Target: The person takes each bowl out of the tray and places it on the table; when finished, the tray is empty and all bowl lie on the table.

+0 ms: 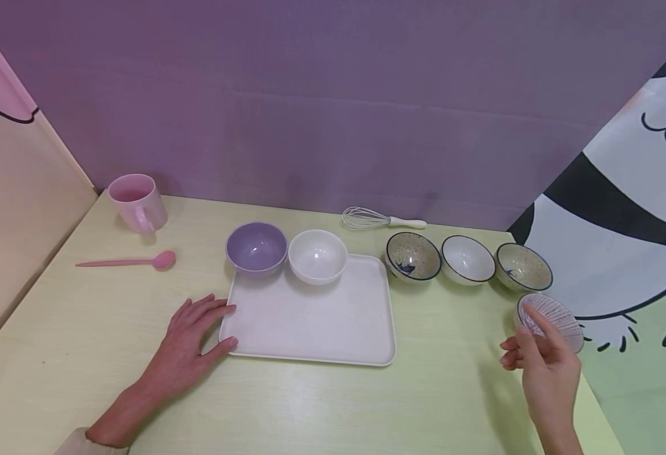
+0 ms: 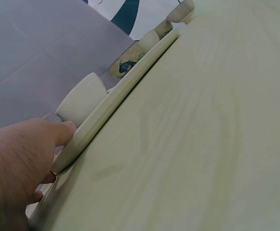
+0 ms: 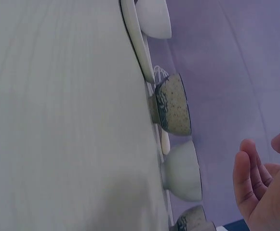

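Observation:
My left hand (image 1: 192,338) rests at the left edge of a white rectangular tray (image 1: 310,328), thumb and index finger touching the rim. In the left wrist view the thumb of this hand (image 2: 19,163) lies against the tray rim (image 2: 111,101). A purple bowl (image 1: 256,249) and a white bowl (image 1: 318,257) stand side by side along the tray's back edge. At the right, my right hand (image 1: 549,373) is raised with fingers loosely bent, holding nothing. It partly covers a striped bowl (image 1: 563,322) in the head view. The right wrist view shows the same hand (image 3: 267,192) apart from the bowls.
Right of the tray, a speckled bowl (image 1: 413,256), a dark-rimmed white bowl (image 1: 468,260) and another speckled bowl (image 1: 524,266) form a row. A whisk (image 1: 381,219) lies behind. Far left are a pink mug (image 1: 138,205) and a pink spoon (image 1: 128,261).

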Tool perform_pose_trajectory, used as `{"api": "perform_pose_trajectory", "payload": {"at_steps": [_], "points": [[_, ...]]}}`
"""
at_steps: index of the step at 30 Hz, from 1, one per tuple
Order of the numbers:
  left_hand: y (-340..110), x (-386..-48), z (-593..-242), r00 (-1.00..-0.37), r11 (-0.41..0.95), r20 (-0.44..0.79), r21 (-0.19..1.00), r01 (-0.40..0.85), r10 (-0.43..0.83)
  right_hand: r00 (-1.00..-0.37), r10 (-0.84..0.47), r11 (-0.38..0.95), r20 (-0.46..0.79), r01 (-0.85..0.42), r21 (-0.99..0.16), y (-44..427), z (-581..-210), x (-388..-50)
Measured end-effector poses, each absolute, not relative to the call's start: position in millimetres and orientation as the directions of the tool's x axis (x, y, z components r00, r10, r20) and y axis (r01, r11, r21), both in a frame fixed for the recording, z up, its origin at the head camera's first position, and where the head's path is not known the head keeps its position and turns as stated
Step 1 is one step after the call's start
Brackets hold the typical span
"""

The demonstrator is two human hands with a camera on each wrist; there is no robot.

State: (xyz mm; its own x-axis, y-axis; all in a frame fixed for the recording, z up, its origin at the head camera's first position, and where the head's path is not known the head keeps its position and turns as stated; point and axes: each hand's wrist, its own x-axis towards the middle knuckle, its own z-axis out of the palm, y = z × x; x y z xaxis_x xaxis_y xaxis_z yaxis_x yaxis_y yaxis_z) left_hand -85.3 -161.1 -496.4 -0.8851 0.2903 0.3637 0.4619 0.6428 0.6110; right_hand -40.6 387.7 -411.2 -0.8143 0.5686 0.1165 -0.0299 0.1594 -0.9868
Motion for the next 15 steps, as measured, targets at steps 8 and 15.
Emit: {"api": "perform_pose_trajectory", "payload": {"at_steps": [8,15], "points": [[-161,-85,-494,-0.878,0.635,0.377,0.610,0.475,0.294,-0.869,0.459,0.193,0.187,-0.108,-0.975,364,-410,-46],[-161,-85,-494,-0.884,0.640,0.365,0.613,0.464,0.292,-0.900,0.380,0.239,0.214,-0.128,-0.963,343,-408,-54]]}}
